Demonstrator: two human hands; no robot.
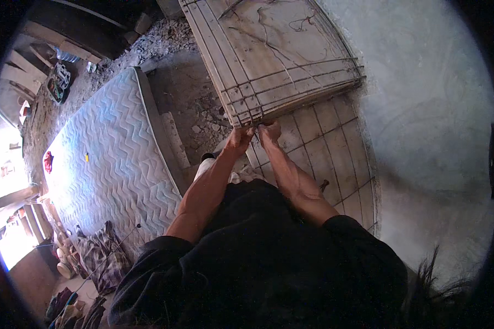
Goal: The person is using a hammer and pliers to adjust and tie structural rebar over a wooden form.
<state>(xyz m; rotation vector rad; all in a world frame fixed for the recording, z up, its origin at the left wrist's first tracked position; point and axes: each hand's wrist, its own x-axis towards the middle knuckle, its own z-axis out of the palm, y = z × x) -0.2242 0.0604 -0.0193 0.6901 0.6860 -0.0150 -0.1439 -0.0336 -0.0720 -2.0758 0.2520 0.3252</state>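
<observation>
My left hand [240,138] and my right hand [269,133] meet side by side at the near left corner of a raised wooden platform [282,46]. Steel bars [246,90] cross one another over its top, in a grid along the left and near edges, and their ends reach the corner by my fingers. Both hands are closed, with the fingers drawn in. What they pinch is too small and too hidden to name. Thin bent wires [266,33] lie loose on the platform's top.
Below the platform's near edge, another bar grid [326,143] spreads over pale boards. A plastered wall [428,109] rises on the right. To the left lies a mattress [107,156] with a small yellow object [86,157] on it. Rubble [206,129] covers the ground between mattress and platform.
</observation>
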